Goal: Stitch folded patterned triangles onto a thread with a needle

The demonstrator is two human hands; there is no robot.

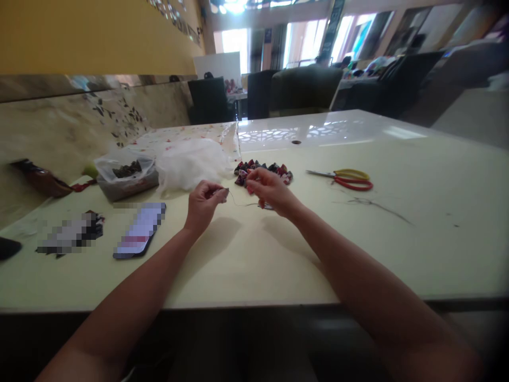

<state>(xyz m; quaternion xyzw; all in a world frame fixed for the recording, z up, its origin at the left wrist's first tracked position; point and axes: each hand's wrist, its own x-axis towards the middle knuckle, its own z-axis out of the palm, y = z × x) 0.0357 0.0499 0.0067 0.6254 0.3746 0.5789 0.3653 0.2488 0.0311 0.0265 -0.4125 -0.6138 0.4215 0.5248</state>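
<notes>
Over on the far left, a dark wrapper (40,180) lies by the wall, then two blurred-out items and a phone-like slab (139,231) flat on the table (358,254); what they are can't be made out. Next along, a clear bag (125,178) of dark bits and a heap of white netting (191,162) sit just behind the left hand (203,204). That hand is curled nearly closed, thumb and forefinger pinching the end of a thin thread (238,203), or maybe a needle; too fine to tell. The thread sags across to the right hand (270,191), also pinched shut, on the other end and possibly a small fabric piece hidden under the fingers. Risk here, I'd say: the strand is slack and barely visible, so a loosened pinch could drop it, or it could snag on the pile of folded fabric pieces (264,171) just behind the right hand, partly covered by the knuckles. Well off to the right, red-and-yellow scissors (345,179) lie with blades toward the hands, and a stray thread (377,205) trails beyond
</notes>
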